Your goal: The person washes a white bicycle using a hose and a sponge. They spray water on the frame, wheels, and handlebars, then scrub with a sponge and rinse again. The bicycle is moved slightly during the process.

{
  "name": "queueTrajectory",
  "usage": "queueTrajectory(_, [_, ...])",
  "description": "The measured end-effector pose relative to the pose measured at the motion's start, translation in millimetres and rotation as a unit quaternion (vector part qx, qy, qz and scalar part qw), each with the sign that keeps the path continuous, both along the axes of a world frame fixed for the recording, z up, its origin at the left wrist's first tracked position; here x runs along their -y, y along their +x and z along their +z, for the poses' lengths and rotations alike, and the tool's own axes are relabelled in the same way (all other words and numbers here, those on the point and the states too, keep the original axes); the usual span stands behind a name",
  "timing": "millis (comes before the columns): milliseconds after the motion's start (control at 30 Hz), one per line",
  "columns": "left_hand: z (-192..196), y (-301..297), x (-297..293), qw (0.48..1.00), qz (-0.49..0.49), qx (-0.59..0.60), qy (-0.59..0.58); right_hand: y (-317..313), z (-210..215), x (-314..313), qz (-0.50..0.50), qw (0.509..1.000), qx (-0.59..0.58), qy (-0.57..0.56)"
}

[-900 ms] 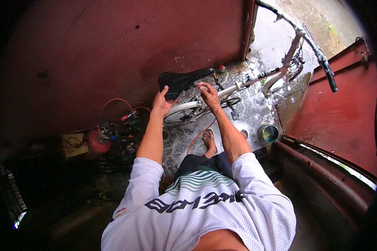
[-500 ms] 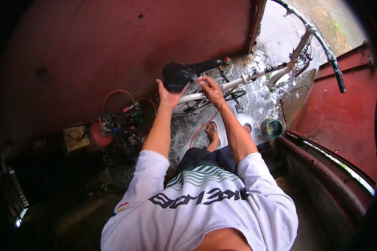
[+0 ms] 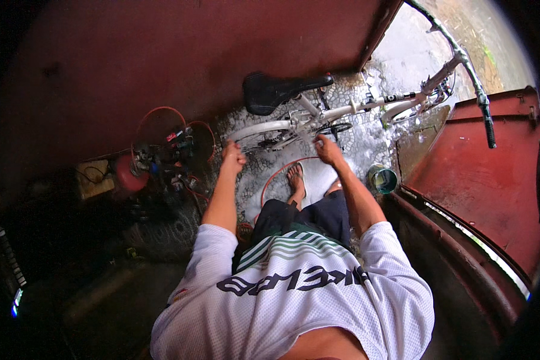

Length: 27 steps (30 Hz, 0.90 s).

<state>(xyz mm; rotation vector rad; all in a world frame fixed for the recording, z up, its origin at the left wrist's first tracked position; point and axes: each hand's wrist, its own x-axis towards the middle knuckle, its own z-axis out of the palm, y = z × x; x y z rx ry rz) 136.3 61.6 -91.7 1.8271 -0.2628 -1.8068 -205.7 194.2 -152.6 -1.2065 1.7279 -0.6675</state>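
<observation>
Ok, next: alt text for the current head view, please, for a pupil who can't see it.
A person's left hand is by the back of a white bike with a black saddle, and the right hand is near its cranks. A red hose curves over the pale floor by a sandalled foot.

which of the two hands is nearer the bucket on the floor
The right hand: it is on the bucket's side, below the bike frame in view, while the left hand is farther off, near the rear fender's end.
</observation>
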Motion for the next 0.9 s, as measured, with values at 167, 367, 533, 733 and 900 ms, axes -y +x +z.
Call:
queueTrajectory(167, [13.9,61.0,-47.7,0.982,-0.102,0.146,0.064,-24.4,-17.4,-6.9,0.013,0.997,-0.067,0.018])
queueTrajectory(367, [2.7,186.2,-114.3,0.878,-0.29,0.381,0.007,20.7,2.9,30.4,0.012,0.999,-0.047,0.001])
queueTrajectory(533, [-7.8,191.9,-148.8,0.792,-0.41,0.448,-0.064,13.7,1.1,36.1,0.001,0.996,-0.086,0.001])
queueTrajectory(733, [-9.8,192.1,-156.8,0.833,-0.362,0.401,-0.118,4.9,-9.3,44.8,-0.02,0.991,-0.129,0.035])
queueTrajectory(900, [-11.2,182.2,-164.6,0.831,-0.355,0.413,-0.114,43.5,0.5,52.0,0.095,0.993,-0.068,0.003])
